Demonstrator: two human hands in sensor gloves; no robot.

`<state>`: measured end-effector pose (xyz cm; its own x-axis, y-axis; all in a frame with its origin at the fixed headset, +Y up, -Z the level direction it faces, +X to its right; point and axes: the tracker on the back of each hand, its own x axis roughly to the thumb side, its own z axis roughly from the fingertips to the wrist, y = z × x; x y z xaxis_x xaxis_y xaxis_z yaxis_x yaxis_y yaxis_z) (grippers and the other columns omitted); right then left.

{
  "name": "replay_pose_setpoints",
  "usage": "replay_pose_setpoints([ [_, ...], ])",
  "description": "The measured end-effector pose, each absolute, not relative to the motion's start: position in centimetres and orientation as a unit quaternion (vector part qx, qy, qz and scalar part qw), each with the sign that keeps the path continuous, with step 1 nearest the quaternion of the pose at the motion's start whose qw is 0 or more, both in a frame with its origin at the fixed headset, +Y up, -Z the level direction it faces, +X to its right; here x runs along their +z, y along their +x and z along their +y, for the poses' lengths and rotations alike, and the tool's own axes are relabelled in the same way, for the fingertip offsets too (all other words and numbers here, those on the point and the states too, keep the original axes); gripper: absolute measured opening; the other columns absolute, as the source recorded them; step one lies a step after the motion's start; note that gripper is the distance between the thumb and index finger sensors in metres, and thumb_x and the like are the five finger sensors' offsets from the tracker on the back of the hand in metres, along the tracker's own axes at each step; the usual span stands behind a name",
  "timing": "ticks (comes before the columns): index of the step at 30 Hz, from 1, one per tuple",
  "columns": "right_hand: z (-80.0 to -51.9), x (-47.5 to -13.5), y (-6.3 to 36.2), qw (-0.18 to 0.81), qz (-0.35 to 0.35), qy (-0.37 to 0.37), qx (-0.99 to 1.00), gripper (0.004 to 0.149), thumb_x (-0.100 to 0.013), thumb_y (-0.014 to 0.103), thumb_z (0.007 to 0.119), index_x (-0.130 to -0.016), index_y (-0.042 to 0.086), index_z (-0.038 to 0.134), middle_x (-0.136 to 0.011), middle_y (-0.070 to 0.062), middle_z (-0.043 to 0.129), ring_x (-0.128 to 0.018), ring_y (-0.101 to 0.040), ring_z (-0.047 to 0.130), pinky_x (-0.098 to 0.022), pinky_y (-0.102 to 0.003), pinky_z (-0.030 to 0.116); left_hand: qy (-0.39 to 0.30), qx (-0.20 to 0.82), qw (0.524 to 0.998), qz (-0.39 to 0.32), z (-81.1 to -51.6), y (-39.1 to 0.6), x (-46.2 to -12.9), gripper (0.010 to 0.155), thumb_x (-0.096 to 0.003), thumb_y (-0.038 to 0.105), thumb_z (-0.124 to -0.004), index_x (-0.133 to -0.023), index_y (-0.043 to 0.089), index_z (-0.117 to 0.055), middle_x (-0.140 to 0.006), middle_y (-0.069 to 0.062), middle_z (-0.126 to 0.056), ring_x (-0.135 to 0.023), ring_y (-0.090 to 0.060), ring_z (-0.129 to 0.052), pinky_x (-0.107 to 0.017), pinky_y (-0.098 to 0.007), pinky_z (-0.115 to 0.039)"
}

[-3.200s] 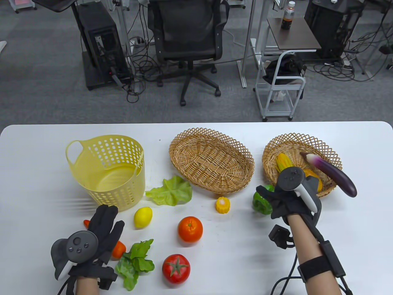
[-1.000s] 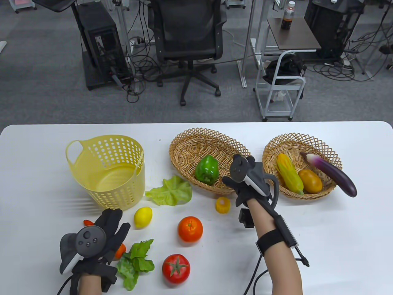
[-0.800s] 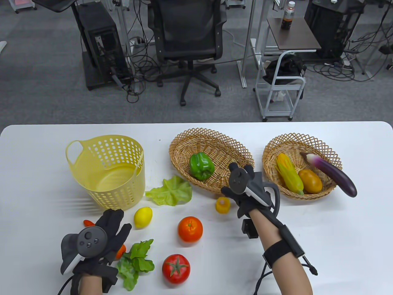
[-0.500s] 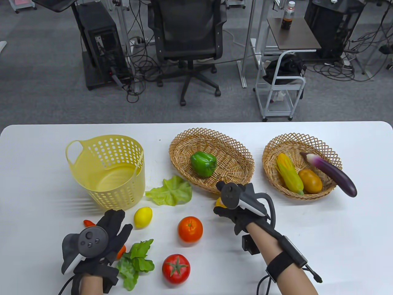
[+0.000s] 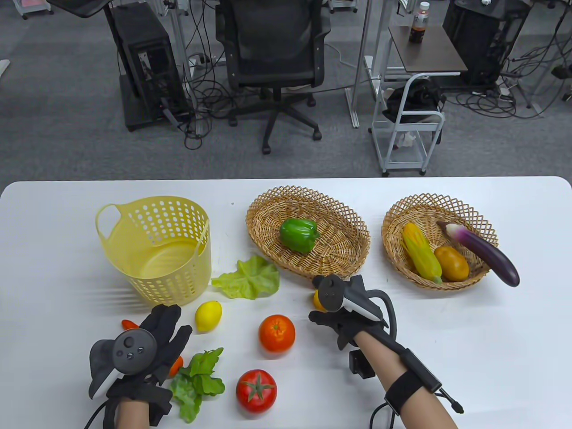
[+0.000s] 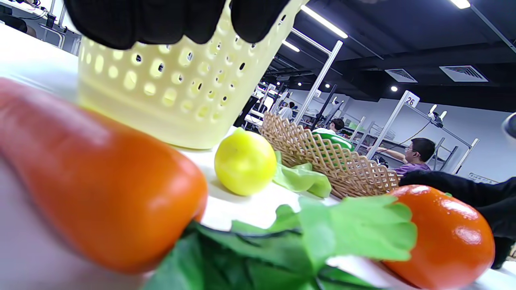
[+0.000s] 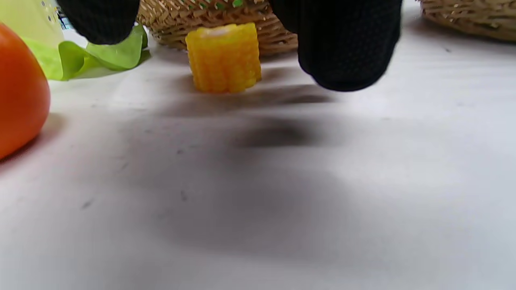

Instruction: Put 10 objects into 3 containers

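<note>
My right hand [image 5: 328,308] hovers over a short yellow corn piece [image 5: 317,299] just in front of the middle wicker basket [image 5: 344,259]. In the right wrist view its fingers [image 7: 346,44] are spread above the corn piece [image 7: 223,58] without touching it. A green pepper [image 5: 299,234] lies in the middle basket. The right wicker basket [image 5: 393,219] holds a corn cob [image 5: 420,254], a brown-yellow fruit [image 5: 452,263] and an eggplant [image 5: 485,252]. My left hand [image 5: 156,335] lies open over an orange carrot [image 6: 100,181], not gripping it. The yellow plastic basket [image 5: 156,268] holds nothing.
A lettuce leaf [image 5: 248,279], a lemon [image 5: 208,315], an orange [image 5: 277,333], a tomato [image 5: 256,390] and a leafy green sprig [image 5: 196,382] lie on the white table [image 5: 491,348]. The eggplant's end sticks out over the right basket's rim.
My right hand let go of the green pepper in the middle basket and drew back toward me to the corn piece. The pepper rolled slightly and settled. My left hand barely moved.
</note>
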<state>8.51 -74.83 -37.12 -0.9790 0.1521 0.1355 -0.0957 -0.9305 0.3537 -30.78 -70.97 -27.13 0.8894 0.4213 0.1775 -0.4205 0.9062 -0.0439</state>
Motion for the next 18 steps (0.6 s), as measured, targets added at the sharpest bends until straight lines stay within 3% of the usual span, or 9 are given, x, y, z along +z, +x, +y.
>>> replay_pose_setpoints([
  [5,-75.5,-37.6,7.9,0.043,0.178,0.083,0.98,0.077,-0.053,0.062,0.066,-0.11,0.038,0.019,-0.113,-0.036,0.044,-0.082,-0.052,0.079,-0.046,-0.036,0.084,-0.004,0.219,0.972,-0.09,-71.0,-30.8,-27.1,0.068,-0.0628,0.056,-0.049,-0.114,0.011,-0.052,-0.116,-0.029,-0.049,-0.103,-0.057,-0.057,-0.065,-0.065,-0.064],
  [12,-75.9,-37.6,6.6,-0.017,0.171,0.077,0.982,0.073,-0.055,0.06,0.065,-0.111,0.036,0.025,-0.104,-0.034,0.062,-0.08,-0.051,0.08,-0.047,-0.037,0.082,-0.022,0.224,0.97,-0.089,-71.5,-30.7,-27.4,0.068,-0.063,0.056,-0.049,-0.114,0.011,-0.052,-0.116,-0.029,-0.049,-0.103,-0.057,-0.057,-0.066,-0.065,-0.064],
  [18,-76.2,-37.2,6.3,-0.042,0.159,0.075,0.984,0.069,-0.055,0.058,0.065,-0.109,0.038,0.026,-0.101,-0.034,0.065,-0.081,-0.05,0.08,-0.051,-0.04,0.08,-0.027,0.224,0.97,-0.089,-71.6,-30.6,-27.5,0.069,-0.063,0.056,-0.048,-0.114,0.011,-0.052,-0.116,-0.029,-0.049,-0.103,-0.057,-0.057,-0.066,-0.065,-0.064],
])
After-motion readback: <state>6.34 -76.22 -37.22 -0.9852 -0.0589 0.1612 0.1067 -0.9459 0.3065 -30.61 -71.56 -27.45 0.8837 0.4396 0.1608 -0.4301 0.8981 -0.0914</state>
